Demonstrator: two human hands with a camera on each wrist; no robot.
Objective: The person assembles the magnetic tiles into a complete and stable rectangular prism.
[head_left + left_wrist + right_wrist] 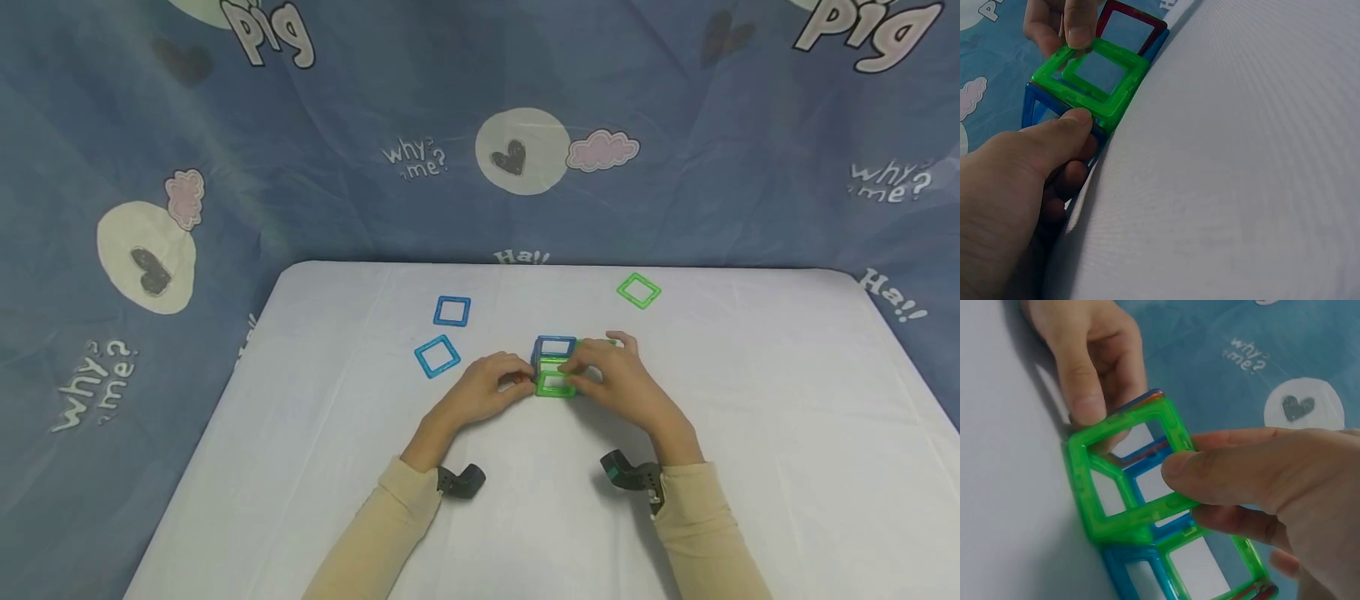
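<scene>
Several square magnetic tiles with open middles stand joined in a small structure between the hands, its blue top tile (557,338) facing up in the head view. My right hand (618,375) pinches the edge of a green magnetic tile (1082,482) at the front, thumb outside and a finger behind. At the structure's left side, my left hand (487,387) holds a blue magnetic tile (1030,103) between thumb and curled fingers. A red tile (1161,26) shows at the far side in the left wrist view. The fingers partly hide the joined edges.
Two loose blue tiles, one farther back (453,298) and one nearer (447,366), lie left of the structure. A loose green tile (627,282) lies at the back right. The white-covered table (787,400) meets a blue patterned cloth (360,208) behind.
</scene>
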